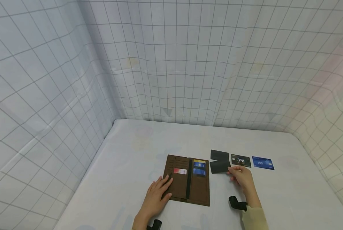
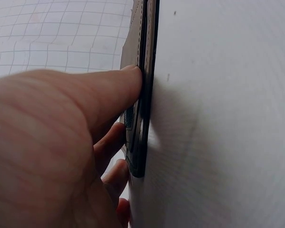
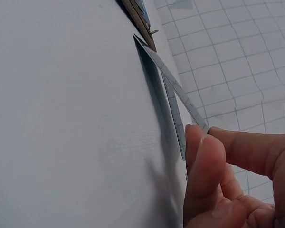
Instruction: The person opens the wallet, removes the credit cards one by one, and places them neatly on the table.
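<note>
An open brown wallet lies on the white table. My left hand rests on its left edge with the fingers spread; in the left wrist view the thumb presses on the wallet's side. A red and white card sits in a left slot, and two blue cards are in the right slots. My right hand pinches a black card by its right end. The right wrist view shows that card tilted, its far end low near the table.
Behind the held card lies another black card. To its right are a black "Vip" card and a blue card, flat on the white table. White grid-patterned curtains surround the table.
</note>
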`<state>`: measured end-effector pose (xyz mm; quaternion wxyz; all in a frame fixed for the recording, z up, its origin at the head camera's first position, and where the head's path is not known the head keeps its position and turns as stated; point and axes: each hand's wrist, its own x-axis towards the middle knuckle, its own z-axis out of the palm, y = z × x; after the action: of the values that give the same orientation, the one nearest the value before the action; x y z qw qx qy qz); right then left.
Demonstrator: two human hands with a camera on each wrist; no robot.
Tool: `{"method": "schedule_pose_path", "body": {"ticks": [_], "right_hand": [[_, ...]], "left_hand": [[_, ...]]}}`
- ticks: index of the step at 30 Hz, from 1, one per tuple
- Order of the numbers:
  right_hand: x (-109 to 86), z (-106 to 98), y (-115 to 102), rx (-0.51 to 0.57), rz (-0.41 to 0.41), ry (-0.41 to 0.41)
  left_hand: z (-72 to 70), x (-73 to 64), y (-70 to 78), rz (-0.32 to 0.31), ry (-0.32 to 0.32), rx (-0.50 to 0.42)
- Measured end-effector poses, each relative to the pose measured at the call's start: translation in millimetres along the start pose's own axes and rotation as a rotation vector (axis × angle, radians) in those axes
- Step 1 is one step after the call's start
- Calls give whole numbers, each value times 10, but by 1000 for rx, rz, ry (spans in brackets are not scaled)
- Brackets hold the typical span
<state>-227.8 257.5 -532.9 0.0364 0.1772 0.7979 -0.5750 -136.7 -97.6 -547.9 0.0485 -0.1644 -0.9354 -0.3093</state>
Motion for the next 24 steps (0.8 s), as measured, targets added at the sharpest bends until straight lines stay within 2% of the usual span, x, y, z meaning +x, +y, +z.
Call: {"method": "schedule_pose_path", "body": {"ticks": [8,15,24], "right_hand": [[-26,16,20,-2,-17,36],[-66,24,27,-102,-33,80],[-96,27,10,-178,-56,100]], "left_hand": [[4,-5,1,-14,-7,-1],[4,-5,4,-15,-3,-7],[8,-1,5,-18,-2,-9]]}}
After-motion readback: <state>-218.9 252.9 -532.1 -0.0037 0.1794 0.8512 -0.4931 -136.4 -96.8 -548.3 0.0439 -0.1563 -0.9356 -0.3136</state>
